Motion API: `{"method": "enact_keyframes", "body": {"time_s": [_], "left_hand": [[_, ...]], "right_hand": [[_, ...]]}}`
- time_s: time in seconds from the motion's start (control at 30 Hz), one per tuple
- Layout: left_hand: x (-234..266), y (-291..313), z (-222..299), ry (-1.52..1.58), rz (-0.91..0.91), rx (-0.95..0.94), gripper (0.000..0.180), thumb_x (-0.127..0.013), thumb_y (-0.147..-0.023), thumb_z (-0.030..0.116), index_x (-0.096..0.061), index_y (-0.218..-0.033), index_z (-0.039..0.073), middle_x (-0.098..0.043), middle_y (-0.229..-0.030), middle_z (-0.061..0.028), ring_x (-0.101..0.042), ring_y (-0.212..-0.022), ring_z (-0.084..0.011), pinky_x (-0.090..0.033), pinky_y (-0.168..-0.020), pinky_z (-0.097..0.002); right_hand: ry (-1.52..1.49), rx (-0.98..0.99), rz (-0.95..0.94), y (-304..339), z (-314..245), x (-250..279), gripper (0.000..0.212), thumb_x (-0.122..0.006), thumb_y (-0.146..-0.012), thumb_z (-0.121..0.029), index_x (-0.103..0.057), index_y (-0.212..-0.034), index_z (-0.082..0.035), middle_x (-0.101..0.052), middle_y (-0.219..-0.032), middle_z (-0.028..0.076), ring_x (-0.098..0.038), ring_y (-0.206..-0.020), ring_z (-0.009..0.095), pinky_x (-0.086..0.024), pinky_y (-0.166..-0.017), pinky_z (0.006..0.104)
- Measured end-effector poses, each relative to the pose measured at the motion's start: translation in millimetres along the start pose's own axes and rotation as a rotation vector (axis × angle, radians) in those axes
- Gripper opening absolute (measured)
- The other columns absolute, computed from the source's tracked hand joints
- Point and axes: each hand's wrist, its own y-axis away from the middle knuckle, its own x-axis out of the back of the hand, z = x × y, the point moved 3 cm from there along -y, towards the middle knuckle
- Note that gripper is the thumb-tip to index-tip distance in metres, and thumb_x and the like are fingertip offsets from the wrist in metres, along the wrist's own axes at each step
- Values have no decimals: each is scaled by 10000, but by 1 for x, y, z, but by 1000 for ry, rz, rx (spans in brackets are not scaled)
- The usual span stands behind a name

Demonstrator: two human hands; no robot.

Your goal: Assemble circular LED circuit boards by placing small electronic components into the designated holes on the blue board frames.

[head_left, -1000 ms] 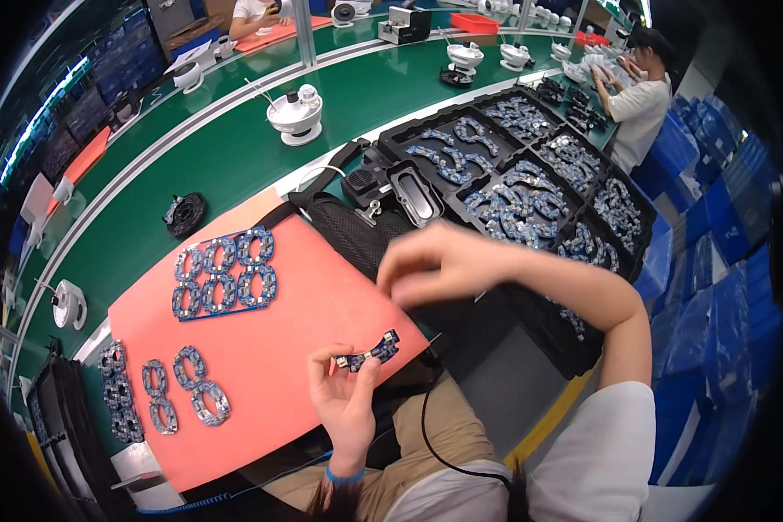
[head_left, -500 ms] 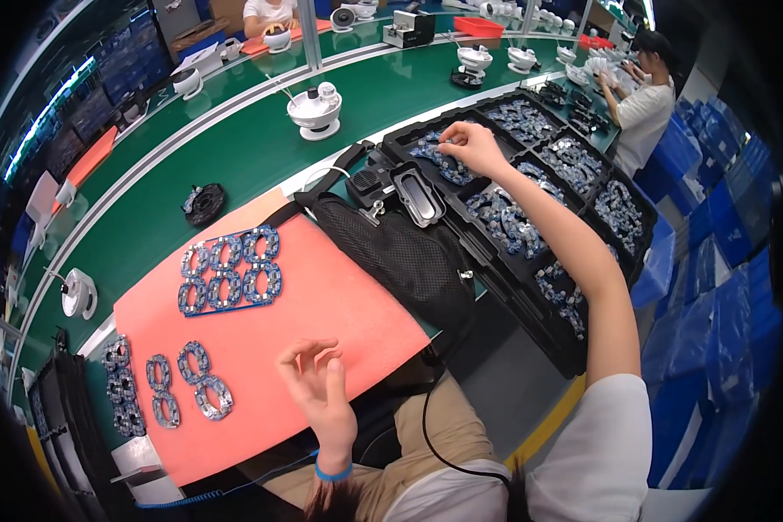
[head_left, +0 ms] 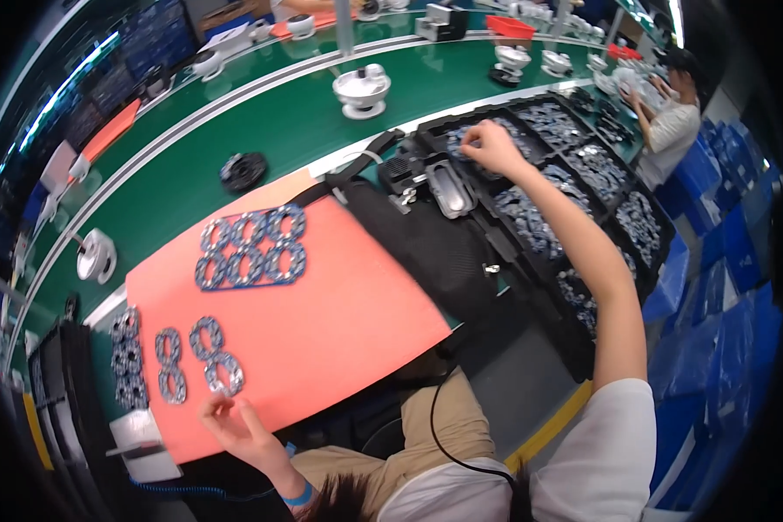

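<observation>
My left hand (head_left: 235, 424) hovers at the near edge of the salmon-coloured mat (head_left: 339, 304), fingers apart, fingertips just below a figure-eight metal part (head_left: 217, 358). A second figure-eight part (head_left: 170, 365) lies to its left. Further up the mat, a block of ringed metal parts (head_left: 252, 248) lies in rows. My right hand (head_left: 491, 142) reaches far out over a black tray (head_left: 426, 135) of loose metal parts (head_left: 531, 217), fingers curled down among them. Whether it holds one is hidden.
Several more black trays (head_left: 635, 217) of parts run to the right. A pile of parts (head_left: 129, 357) sits left of the mat. On the green conveyor (head_left: 278, 122) are white round devices (head_left: 362, 87) and a black disc (head_left: 244, 170). A co-worker (head_left: 674, 122) stands at the far right, with blue crates (head_left: 722, 261) nearby.
My left hand, which held a small part a second ago, has moved left to the mat's near edge by the figure-eight parts. My right hand has stretched from near my left hand out to the far tray.
</observation>
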Motion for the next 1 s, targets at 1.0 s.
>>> {"method": "enact_keyframes", "body": {"time_s": [1.0], "left_hand": [[-46,-15,36,-261,-444,-290,804,-638,-614,12,-284,-1334,-29,-446,-955,-138,-477,-876,-253,-404,-829,-332]], "right_hand": [[-863,434,-442,94,-347,-53,399,-509,-910,-262,-580,-645,27,-543,-535,171,-551,-471,260,-416,-492,380]]}}
